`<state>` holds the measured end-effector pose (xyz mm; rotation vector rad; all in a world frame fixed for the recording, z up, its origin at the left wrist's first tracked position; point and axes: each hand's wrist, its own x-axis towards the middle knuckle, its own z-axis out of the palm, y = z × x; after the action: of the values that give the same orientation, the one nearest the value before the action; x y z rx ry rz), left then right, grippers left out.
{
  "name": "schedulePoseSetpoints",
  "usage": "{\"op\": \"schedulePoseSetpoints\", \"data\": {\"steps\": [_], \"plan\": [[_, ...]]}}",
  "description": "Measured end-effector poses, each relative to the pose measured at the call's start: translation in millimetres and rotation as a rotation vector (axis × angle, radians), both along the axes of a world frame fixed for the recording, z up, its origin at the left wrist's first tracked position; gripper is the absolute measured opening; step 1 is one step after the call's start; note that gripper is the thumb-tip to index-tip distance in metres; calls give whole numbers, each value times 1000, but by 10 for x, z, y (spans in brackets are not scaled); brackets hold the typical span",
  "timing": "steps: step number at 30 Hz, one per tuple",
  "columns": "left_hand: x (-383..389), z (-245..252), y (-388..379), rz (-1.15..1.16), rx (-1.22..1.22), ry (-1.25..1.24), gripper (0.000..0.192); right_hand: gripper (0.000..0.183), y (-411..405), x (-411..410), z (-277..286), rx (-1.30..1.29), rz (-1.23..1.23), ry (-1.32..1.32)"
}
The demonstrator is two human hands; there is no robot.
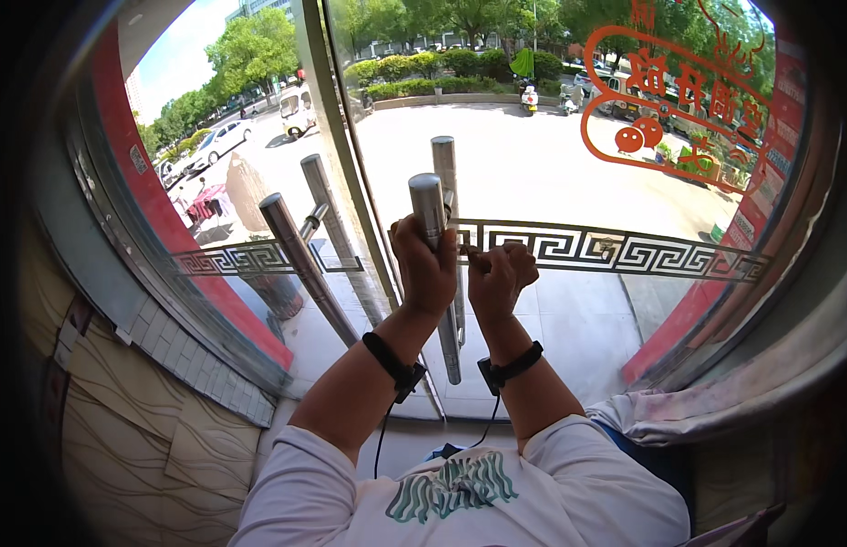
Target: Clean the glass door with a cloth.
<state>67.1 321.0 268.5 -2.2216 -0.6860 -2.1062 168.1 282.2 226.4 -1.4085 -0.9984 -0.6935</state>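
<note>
My left hand (423, 270) is wrapped around the upper part of a tubular steel pull handle (427, 191) on the right glass door. Just right of it, my right hand (502, 273) is held up at the glass with curled fingers. Its fingertips are close to the left end of a black-and-white key-pattern decal strip (560, 247) that runs across the pane. A small brownish bit shows at those fingertips, too small to tell what it is. Behind the glass stands the matching outer handle (444, 152). Each wrist wears a black band with a cable.
Another steel handle (307, 260) is on the left glass door, beside the metal door edge (338, 123). Red lettering and icons (642, 133) mark the upper right glass. A padded wall (129, 417) lies at left, draped cloth (710, 410) at right. Parked vehicles and trees stand outside.
</note>
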Motion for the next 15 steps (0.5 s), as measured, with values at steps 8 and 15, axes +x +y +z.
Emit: {"op": "schedulePoseSetpoints", "data": {"steps": [8, 15], "plan": [[46, 62, -72, -6, 11, 5, 36, 19, -43, 169, 347, 15, -54, -2], [-22, 89, -96, -3, 6, -1, 39, 25, -563, 377, 16, -227, 356, 250]]}}
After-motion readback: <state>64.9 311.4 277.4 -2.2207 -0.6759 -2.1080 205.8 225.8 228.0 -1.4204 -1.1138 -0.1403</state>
